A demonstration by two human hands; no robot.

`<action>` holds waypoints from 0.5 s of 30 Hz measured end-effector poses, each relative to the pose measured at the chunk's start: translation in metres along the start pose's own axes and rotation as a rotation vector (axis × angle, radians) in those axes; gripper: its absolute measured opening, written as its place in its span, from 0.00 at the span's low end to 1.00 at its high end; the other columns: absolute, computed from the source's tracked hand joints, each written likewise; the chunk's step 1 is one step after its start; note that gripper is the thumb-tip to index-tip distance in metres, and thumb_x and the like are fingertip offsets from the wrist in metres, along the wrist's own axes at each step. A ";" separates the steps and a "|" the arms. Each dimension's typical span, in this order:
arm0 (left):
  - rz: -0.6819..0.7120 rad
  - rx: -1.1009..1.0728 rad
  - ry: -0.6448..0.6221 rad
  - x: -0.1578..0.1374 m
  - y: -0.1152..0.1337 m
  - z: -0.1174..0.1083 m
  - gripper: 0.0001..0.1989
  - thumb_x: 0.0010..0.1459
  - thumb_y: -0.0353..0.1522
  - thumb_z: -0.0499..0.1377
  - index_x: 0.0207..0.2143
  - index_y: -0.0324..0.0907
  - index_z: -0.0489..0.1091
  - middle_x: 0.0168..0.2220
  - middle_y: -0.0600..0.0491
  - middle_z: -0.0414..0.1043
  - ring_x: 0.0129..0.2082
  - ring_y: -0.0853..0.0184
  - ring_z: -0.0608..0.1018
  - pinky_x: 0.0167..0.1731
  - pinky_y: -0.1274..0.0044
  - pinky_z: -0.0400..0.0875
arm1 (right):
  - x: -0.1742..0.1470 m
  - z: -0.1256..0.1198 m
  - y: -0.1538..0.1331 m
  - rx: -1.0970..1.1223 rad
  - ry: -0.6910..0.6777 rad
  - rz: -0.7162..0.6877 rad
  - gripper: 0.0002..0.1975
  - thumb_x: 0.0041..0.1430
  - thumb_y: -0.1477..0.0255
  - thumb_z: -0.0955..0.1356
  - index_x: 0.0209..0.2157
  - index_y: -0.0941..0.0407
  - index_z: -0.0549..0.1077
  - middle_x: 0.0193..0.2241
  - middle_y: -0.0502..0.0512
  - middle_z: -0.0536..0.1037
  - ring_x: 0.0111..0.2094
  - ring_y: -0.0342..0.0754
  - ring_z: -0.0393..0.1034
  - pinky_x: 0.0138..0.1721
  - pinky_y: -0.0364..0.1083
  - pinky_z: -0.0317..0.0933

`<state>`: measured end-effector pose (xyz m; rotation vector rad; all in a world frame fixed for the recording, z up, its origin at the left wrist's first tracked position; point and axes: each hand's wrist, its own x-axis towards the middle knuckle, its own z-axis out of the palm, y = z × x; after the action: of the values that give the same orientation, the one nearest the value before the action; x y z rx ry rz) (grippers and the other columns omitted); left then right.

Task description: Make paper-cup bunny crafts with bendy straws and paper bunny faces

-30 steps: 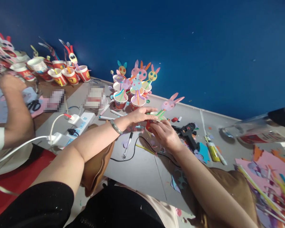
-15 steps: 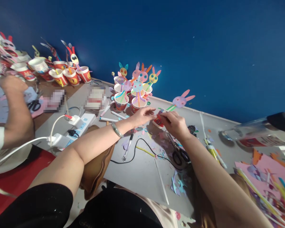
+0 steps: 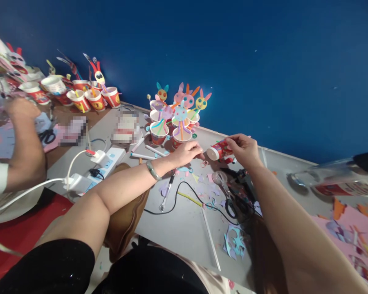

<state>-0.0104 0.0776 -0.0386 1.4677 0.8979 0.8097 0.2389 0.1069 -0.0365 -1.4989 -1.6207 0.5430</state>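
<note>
My right hand (image 3: 244,150) grips a red printed paper cup (image 3: 222,148), which is tipped on its side with its pale round base turned to the left. Just left of that base is my left hand (image 3: 187,153), its fingers pressed together in a pinch; anything between them is too small to make out. Behind my left hand stand several paper cups (image 3: 158,134) holding paper rabbit heads on coloured stalks. Black-handled scissors (image 3: 231,208) lie below the cup, among paper scraps (image 3: 213,190). A clear pen (image 3: 168,192) and a yellow stick (image 3: 189,199) rest nearer to me.
A black cord (image 3: 187,183) curves across the grey table. At left are a white power strip (image 3: 110,161) and another person's hand (image 3: 23,108), near more red cups (image 3: 78,100). A clear bottle (image 3: 334,177) lies at right by pink paper (image 3: 328,228). A blue wall (image 3: 233,61) rises behind.
The red cup has tipped onto its side in my right hand, which moved right and away from my left hand. The purple rabbit head beside it no longer shows.
</note>
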 end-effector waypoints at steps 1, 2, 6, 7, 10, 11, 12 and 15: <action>-0.016 -0.001 -0.011 0.000 0.001 0.000 0.11 0.66 0.32 0.53 0.29 0.41 0.65 0.33 0.51 0.78 0.35 0.70 0.77 0.41 0.74 0.70 | 0.000 -0.001 0.002 -0.002 0.000 0.010 0.09 0.55 0.61 0.72 0.31 0.51 0.76 0.25 0.53 0.79 0.25 0.48 0.72 0.28 0.48 0.69; -0.027 0.003 -0.021 -0.001 0.002 0.000 0.12 0.67 0.32 0.52 0.28 0.41 0.63 0.31 0.52 0.77 0.34 0.70 0.77 0.41 0.75 0.70 | 0.001 -0.001 0.004 -0.003 -0.002 0.018 0.10 0.55 0.60 0.72 0.30 0.51 0.76 0.25 0.53 0.79 0.25 0.49 0.71 0.28 0.48 0.69; -0.031 0.057 -0.070 -0.004 0.007 -0.001 0.17 0.69 0.35 0.50 0.24 0.42 0.60 0.27 0.52 0.76 0.31 0.71 0.76 0.37 0.76 0.69 | -0.001 -0.003 0.007 0.005 -0.022 0.016 0.11 0.55 0.58 0.72 0.29 0.51 0.76 0.23 0.51 0.77 0.24 0.48 0.70 0.27 0.48 0.66; -0.033 0.069 -0.078 -0.005 0.007 -0.001 0.18 0.69 0.37 0.51 0.25 0.42 0.61 0.27 0.52 0.76 0.29 0.71 0.75 0.34 0.76 0.68 | -0.002 -0.004 0.006 0.011 -0.026 0.006 0.11 0.55 0.58 0.73 0.29 0.51 0.76 0.22 0.51 0.77 0.24 0.48 0.69 0.26 0.47 0.65; -0.049 0.117 -0.101 -0.007 0.006 -0.002 0.21 0.67 0.44 0.54 0.25 0.40 0.69 0.27 0.50 0.77 0.23 0.73 0.70 0.26 0.77 0.63 | -0.009 -0.012 0.001 0.030 0.033 -0.002 0.11 0.55 0.59 0.74 0.28 0.51 0.76 0.21 0.50 0.75 0.22 0.46 0.64 0.24 0.47 0.59; -0.052 0.139 -0.101 -0.008 0.006 -0.002 0.22 0.67 0.45 0.55 0.25 0.40 0.71 0.27 0.50 0.76 0.22 0.73 0.69 0.24 0.77 0.62 | -0.014 -0.015 -0.002 0.040 0.075 0.019 0.11 0.55 0.59 0.75 0.27 0.51 0.76 0.20 0.50 0.74 0.22 0.45 0.63 0.23 0.47 0.57; -0.054 0.156 -0.092 -0.007 0.005 -0.001 0.23 0.66 0.45 0.55 0.24 0.39 0.72 0.26 0.50 0.76 0.22 0.74 0.68 0.24 0.77 0.61 | -0.020 -0.018 -0.005 0.056 0.121 0.052 0.12 0.55 0.59 0.75 0.27 0.52 0.76 0.19 0.50 0.72 0.21 0.45 0.61 0.23 0.46 0.55; -0.067 0.155 -0.025 -0.007 0.005 0.000 0.21 0.67 0.41 0.55 0.24 0.38 0.71 0.26 0.50 0.76 0.25 0.73 0.72 0.25 0.79 0.64 | -0.049 -0.022 -0.020 0.186 0.154 0.180 0.13 0.57 0.58 0.75 0.28 0.53 0.76 0.20 0.50 0.70 0.21 0.43 0.59 0.22 0.46 0.53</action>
<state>-0.0132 0.0717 -0.0335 1.5699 1.0037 0.6827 0.2417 0.0512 -0.0227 -1.5154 -1.2891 0.6430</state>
